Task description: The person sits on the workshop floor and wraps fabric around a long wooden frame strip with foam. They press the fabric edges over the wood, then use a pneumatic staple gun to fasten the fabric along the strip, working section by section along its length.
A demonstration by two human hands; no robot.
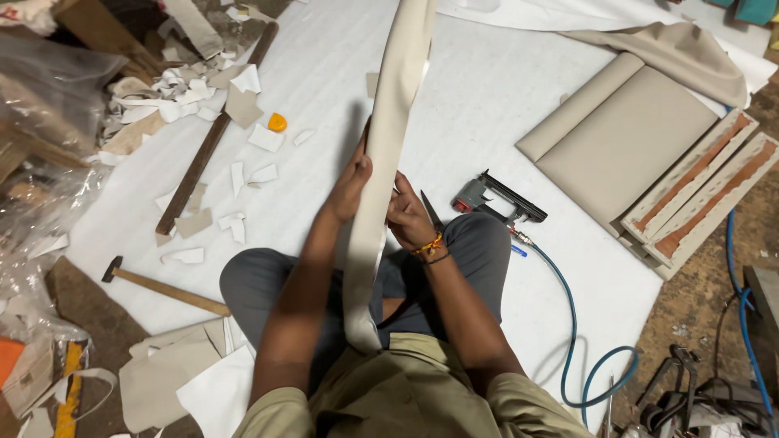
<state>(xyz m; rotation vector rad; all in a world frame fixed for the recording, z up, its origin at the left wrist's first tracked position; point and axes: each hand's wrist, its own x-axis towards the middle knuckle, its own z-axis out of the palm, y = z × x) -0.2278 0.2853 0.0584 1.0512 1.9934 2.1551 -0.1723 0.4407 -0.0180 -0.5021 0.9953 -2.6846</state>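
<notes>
both hands, left hand and right hand, have fingers clamped on the long cream fabric-covered strip, mid-wrap i'd guess, needs stapling.

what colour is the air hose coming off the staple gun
Blue. The air hose loops across the white sheet from the staple gun, clearest in the head view.

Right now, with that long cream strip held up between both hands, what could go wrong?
The dark blade by the right hand points close to the fingers and the trouser knee; a slip might nick either. The tall strip, steadied by the left hand, could flop over and crease. The blue air hose from the staple gun loops beside the leg and might snag if the person shifts.
</notes>
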